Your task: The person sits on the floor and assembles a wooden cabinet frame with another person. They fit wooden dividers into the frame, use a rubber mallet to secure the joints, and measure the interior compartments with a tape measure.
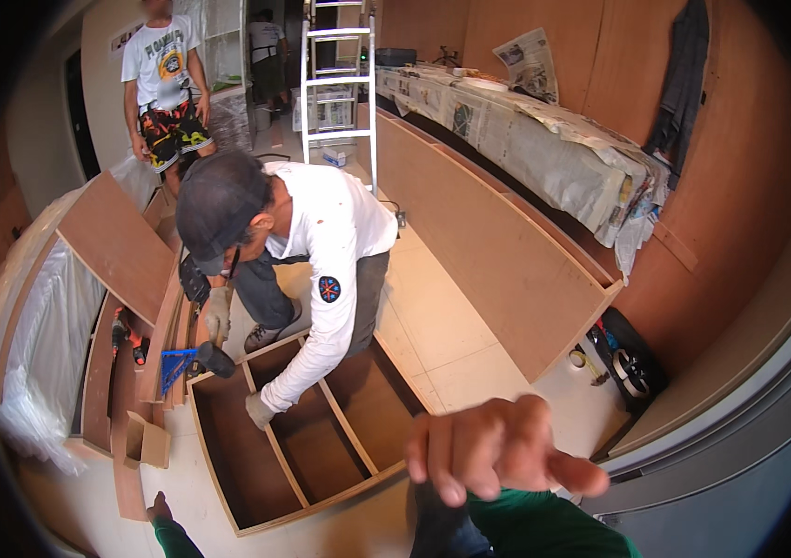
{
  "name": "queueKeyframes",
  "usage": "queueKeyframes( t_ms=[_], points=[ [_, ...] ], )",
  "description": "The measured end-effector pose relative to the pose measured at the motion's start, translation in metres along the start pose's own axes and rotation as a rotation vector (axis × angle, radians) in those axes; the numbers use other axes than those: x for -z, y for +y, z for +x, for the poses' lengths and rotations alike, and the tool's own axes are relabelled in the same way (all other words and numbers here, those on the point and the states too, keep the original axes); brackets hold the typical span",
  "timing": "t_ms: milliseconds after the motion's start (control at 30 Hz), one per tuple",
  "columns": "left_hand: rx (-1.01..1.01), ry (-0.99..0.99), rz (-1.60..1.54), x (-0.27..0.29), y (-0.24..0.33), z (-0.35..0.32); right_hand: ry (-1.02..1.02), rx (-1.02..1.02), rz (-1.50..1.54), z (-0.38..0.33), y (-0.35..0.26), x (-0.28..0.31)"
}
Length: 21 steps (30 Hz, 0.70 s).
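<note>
Over the near right corner of a wooden cabinet frame (286, 456) hovers my right hand (498, 451), fingers loosely bent and thumb apart, holding nothing. My left hand (161, 507) is low at the left, beside a narrow wooden board (130, 488); its fingers look stretched out and nothing shows in them. The frame lies on the floor, split by dividers into three compartments. A co-worker in a white long-sleeved shirt (335, 223) bends over it. One gloved hand (217, 314) holds a black mallet (216, 360); the other gloved hand (261, 409) rests at a divider.
At the left are plywood panels (116, 246), a drill (138, 349), a blue triangular square (175, 367) and a small cardboard box (155, 445). A long panel (470, 232) stands at the right, near a black bag (642, 358). Behind are a ladder (340, 82) and another person (163, 70).
</note>
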<state>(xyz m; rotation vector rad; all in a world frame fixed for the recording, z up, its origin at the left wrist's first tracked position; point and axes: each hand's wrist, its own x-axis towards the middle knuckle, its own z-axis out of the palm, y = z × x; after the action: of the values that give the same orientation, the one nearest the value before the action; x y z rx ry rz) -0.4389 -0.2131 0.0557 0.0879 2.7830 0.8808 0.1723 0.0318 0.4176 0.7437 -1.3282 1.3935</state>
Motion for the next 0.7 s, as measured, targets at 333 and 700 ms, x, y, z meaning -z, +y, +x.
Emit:
queueKeyframes(
  t_ms=[333, 700],
  points=[
    [0.124, 0.117, 0.005, 0.021, 0.014, -0.004, -0.074, -0.155, 0.663, 0.04, 0.042, -0.095],
    [0.148, 0.059, -0.05, 0.015, 0.055, -0.053, -0.019, 0.024, 0.772, 0.015, 0.104, -0.141]
  ],
)
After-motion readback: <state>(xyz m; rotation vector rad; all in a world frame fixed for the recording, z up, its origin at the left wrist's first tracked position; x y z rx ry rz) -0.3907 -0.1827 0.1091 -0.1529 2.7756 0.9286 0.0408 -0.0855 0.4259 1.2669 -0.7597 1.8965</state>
